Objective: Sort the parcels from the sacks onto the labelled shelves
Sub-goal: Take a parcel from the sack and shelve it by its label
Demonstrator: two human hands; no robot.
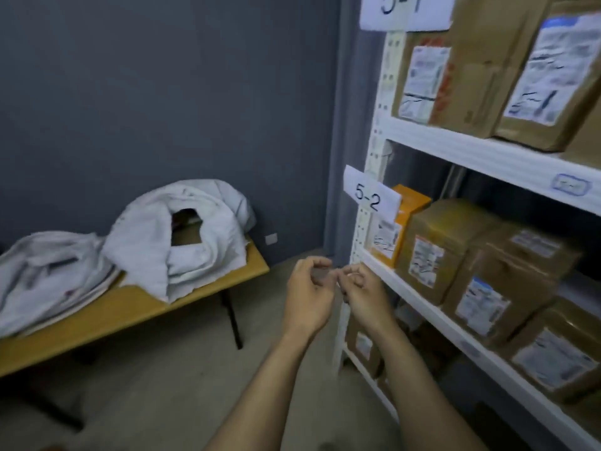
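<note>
While sacks [182, 242] lie on the table [97, 320], boxes [439, 249] crowd the 5-2 shelf [419, 305].

A single wide-angle camera sits on the person's head. It faces forward and down along both forearms, with the left hand [307, 294] and right hand [364, 292] close below, near mid-frame. The white shelves [455, 148] stand close on the right, slanted in the frame. The tabletop [97, 317] with the sacks [182, 236] lies farther off on the left, against the grey wall [130, 92].
</note>
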